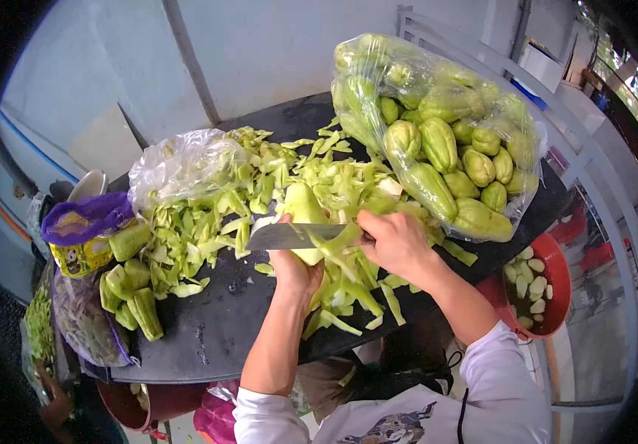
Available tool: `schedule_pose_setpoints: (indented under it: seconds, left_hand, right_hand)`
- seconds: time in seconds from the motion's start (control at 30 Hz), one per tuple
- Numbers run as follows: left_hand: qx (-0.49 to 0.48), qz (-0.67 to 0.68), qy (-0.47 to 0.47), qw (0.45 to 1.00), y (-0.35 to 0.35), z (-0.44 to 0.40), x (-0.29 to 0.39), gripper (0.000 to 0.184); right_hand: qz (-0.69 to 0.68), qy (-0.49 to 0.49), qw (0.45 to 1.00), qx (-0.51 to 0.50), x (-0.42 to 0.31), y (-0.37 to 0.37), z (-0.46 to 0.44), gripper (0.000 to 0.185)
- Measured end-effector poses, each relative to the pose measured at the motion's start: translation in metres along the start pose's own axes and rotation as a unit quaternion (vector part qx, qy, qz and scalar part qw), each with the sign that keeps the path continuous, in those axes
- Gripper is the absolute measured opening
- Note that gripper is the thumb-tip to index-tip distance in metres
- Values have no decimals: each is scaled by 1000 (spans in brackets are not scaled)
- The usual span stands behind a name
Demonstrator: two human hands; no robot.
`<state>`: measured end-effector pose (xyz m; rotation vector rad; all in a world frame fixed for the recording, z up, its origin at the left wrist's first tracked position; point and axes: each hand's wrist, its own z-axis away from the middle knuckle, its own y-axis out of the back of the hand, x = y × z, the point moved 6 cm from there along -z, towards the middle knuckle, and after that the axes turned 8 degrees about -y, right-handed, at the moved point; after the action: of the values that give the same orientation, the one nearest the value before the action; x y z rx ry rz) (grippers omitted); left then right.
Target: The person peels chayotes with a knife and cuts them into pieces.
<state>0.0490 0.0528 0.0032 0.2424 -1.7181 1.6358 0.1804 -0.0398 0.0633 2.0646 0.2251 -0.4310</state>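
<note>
My left hand (296, 270) is wrapped round a pale green chayote (302, 203), mostly peeled, above the middle of the table. In my right hand (396, 238) is a knife, gripped by its handle. Its broad blade (282, 237) lies across the chayote, pointing left, with a strip of green peel (345, 240) on it near the handle. Beneath and around both hands spreads a heap of green peelings (333, 181). My fingers hide the lower part of the chayote and most of the handle.
A clear plastic bag (444, 133) full of whole chayotes fills the table's (223, 318) back right. Green vegetable pieces (130, 292) lie at left beside a purple net bag (86, 318). Red buckets (561, 285) with pale pieces stand below. A crumpled plastic bag (182, 166) sits back left.
</note>
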Motion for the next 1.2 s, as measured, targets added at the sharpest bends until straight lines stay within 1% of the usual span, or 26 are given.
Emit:
schedule_pose_setpoints:
  seconds: [0.13,0.2,0.23,0.3,0.33,0.37,0.4,0.43,0.47,0.53,0.57,0.6,0.63,0.67,0.7,0.77,0.83,0.87,0.9,1.0,1.03,1.13,1.2]
  left_hand:
    - [-4,2,7,1000,-2,2,0,43]
    - [4,-12,19,1000,-2,2,0,40]
    - [0,-13,17,1000,-4,2,1,40]
    - [-14,-41,14,999,-8,4,0,43]
    - [-9,-30,15,999,-8,3,-1,44]
    - [-7,-32,18,999,-7,4,-1,44]
    - [-39,-35,21,998,-8,5,-1,46]
    - [-73,-36,22,996,-12,5,-1,48]
    - [-75,-30,0,997,-19,7,2,51]
    - [-80,-13,1,997,-20,4,4,52]
    - [-78,5,3,997,-18,5,4,52]
    - [-80,36,1,996,-16,2,4,49]
    - [-76,34,-1,997,-15,-2,5,49]
    - [-49,58,-13,997,-11,-6,8,48]
    - [-22,83,-24,996,-7,-9,10,47]
    - [-3,74,-24,997,-3,-10,14,47]
    - [26,84,-45,995,-4,-11,18,49]
    - [-15,77,-33,996,-1,-11,16,52]
    - [-3,62,-5,998,3,-10,13,58]
    - [-90,166,38,981,6,-13,8,66]
    - [-89,167,37,981,7,-13,8,66]
    - [-98,218,93,967,-1,-8,3,61]
    - [-96,219,89,967,-3,-3,4,61]
  right_hand:
    - [7,-8,1000,0,10,-6,-8,21]
    - [39,-49,998,-8,30,-20,-18,20]
    - [39,-48,998,-3,32,-22,-17,20]
    - [45,-65,997,11,37,-22,-17,19]
    - [45,-65,997,10,40,-23,-19,19]
    - [49,-88,995,-6,47,-24,-21,17]
    - [53,-112,992,-21,54,-26,-21,16]
    - [53,-114,992,-20,60,-25,-22,16]
    - [61,-126,990,-32,66,-22,-24,16]
    - [64,-157,984,-50,72,-20,-23,17]
    - [65,-155,984,-54,67,-17,-22,17]
    - [66,-163,983,-57,63,-15,-22,17]
    - [65,-171,981,-58,60,-16,-21,18]
    - [62,-168,982,-59,59,-19,-22,18]
    - [54,-156,984,-60,57,-21,-21,17]
    - [45,-141,987,-64,51,-25,-19,17]
    - [2,-36,999,-5,28,-18,-15,19]
    - [23,2,1000,20,16,-15,-12,23]
    - [21,3,1000,19,9,-15,-10,23]
    - [28,108,990,83,-15,-14,-1,24]
    - [28,109,990,82,-19,-15,-1,24]
    - [55,118,988,80,-26,-17,-1,23]
    - [64,119,986,94,-27,-18,-2,22]
